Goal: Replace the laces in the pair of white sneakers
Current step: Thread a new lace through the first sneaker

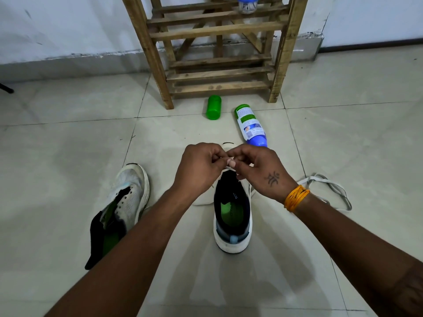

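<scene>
The upright sneaker (232,209) stands on the floor (68,145) with its long axis running straight away from the person, and both hands, left hand (198,169) and right hand (258,170), meet directly above its tongue end, fingers (232,163) pinched narrowly together on what looks like a white lace end, mostly hidden.

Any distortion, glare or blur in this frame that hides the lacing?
Head view: wide-angle bending bows the rack legs; soft sheen and arm shadows on the tiles; focus is sharp, but the left hand and right hand cover the sneaker eyelets.
</scene>
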